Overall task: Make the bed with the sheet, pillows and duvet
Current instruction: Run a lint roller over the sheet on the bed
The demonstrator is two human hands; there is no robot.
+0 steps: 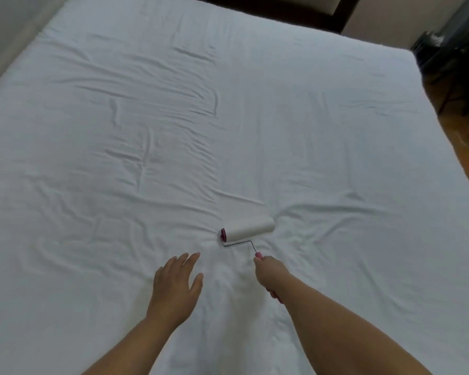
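Note:
A white sheet (201, 117) covers the whole mattress and is creased in many places. A lint roller (249, 230) with a white roll, a thin metal arm and a pink handle lies with its roll on the sheet near the bed's front middle. My right hand (271, 272) grips the pink handle. To the left of the roller, my left hand (176, 285) lies flat on the sheet with fingers spread and straight. No pillows or duvet are in view.
A dark headboard (295, 12) runs along the far edge of the bed. A pale wall (8, 28) borders the left side. Wooden floor (460, 136) and a dark object (450, 50) lie to the right of the bed.

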